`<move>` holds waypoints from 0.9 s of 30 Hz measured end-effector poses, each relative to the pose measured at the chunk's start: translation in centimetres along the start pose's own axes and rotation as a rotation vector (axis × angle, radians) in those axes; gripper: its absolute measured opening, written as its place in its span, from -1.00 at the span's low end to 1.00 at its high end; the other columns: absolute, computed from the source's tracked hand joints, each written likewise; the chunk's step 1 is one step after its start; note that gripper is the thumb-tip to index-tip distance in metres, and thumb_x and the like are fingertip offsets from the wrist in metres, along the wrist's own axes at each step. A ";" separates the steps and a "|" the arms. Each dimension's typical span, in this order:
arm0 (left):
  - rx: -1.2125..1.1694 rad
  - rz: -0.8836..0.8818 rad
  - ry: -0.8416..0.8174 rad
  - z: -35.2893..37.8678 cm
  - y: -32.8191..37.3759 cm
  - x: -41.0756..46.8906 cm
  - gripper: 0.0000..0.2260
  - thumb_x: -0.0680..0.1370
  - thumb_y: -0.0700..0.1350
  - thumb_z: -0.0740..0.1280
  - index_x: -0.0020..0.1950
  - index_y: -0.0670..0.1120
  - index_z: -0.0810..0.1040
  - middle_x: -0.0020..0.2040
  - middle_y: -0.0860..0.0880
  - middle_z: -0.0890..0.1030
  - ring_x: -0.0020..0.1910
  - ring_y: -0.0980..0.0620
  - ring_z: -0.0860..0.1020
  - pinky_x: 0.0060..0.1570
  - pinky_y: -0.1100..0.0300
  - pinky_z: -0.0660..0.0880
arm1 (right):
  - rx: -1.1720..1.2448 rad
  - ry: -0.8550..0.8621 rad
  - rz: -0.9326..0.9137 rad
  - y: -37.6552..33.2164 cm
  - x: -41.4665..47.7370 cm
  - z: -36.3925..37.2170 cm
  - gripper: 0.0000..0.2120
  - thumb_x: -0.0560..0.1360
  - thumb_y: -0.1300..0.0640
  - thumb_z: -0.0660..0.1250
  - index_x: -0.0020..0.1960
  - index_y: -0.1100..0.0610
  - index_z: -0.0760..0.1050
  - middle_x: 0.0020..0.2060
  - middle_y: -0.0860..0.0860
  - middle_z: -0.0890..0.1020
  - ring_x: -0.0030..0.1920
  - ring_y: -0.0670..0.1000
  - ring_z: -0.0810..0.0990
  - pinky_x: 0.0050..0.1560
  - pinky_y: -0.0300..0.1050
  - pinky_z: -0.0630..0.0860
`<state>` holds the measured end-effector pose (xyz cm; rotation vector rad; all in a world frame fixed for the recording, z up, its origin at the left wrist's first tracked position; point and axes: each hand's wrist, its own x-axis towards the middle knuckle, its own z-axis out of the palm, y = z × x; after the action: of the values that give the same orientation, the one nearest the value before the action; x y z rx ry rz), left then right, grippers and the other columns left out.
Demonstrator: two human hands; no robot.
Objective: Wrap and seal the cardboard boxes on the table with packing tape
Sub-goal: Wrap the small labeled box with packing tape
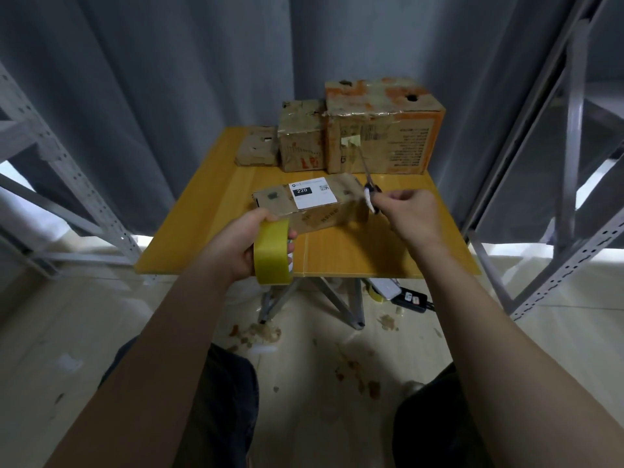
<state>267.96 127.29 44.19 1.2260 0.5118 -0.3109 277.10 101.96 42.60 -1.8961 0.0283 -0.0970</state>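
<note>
Your left hand [233, 246] grips yellow tape roll [270, 256]. Your right hand [413, 214] pinches scissors [369, 194], blades raised, just above labelled box [310, 206] on counter [371, 258].

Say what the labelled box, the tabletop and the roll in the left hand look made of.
Flat brown labelled box: matte cardboard, scuffed and creased. Yellow tabletop: probably wood laminate, smooth with faint grain. Yellow roll: likely plastic tape, slightly glossy.
</note>
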 end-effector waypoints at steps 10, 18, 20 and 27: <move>0.315 -0.108 -0.206 0.2 2.4 1.4 -0.71 0.63 -0.16 0.13 0.30 -0.12 0.51 -0.35 -0.13 0.58 -0.51 -0.02 0.53 -0.49 0.23 0.51 | -0.155 -0.232 -0.228 -3.8 1.9 6.8 -0.77 0.35 -0.01 0.59 -0.21 0.13 0.64 -0.41 -0.10 0.65 -0.38 -0.11 0.60 -0.33 -0.09 0.55; 0.347 -0.187 -0.227 -0.3 2.4 1.7 -0.69 0.60 -0.08 0.21 -0.08 -0.22 0.68 -0.37 -0.14 0.57 -0.47 -0.01 0.54 -0.40 0.20 0.55 | -0.379 -0.192 -0.318 -2.0 1.5 8.0 -0.76 0.36 -0.16 0.57 -0.14 -0.05 0.62 -0.25 -0.13 0.67 -0.21 -0.09 0.65 -0.19 0.00 0.64; 0.378 -0.176 -0.191 -0.6 2.5 1.6 -0.60 0.59 -0.06 0.24 -0.32 -0.25 0.66 -0.36 -0.17 0.56 -0.45 -0.04 0.53 -0.34 0.16 0.54 | -0.400 -0.201 -0.340 -2.0 1.7 7.8 -0.78 0.38 -0.15 0.57 -0.14 -0.09 0.59 -0.21 -0.14 0.66 -0.17 -0.08 0.64 -0.17 0.00 0.62; 0.584 -0.224 -0.147 -0.8 3.0 1.1 -0.55 0.68 -0.05 0.26 -0.26 -0.29 0.70 -0.31 -0.22 0.65 -0.42 -0.07 0.63 -0.38 0.12 0.61 | -0.466 -0.208 -0.394 -1.7 2.3 8.2 -0.75 0.39 -0.17 0.56 -0.07 -0.06 0.61 -0.11 -0.12 0.63 -0.11 -0.06 0.60 -0.13 -0.01 0.61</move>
<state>270.22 129.06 45.85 1.6956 0.4440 -0.7740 279.99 110.13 41.72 -2.3463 -0.5052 -0.1710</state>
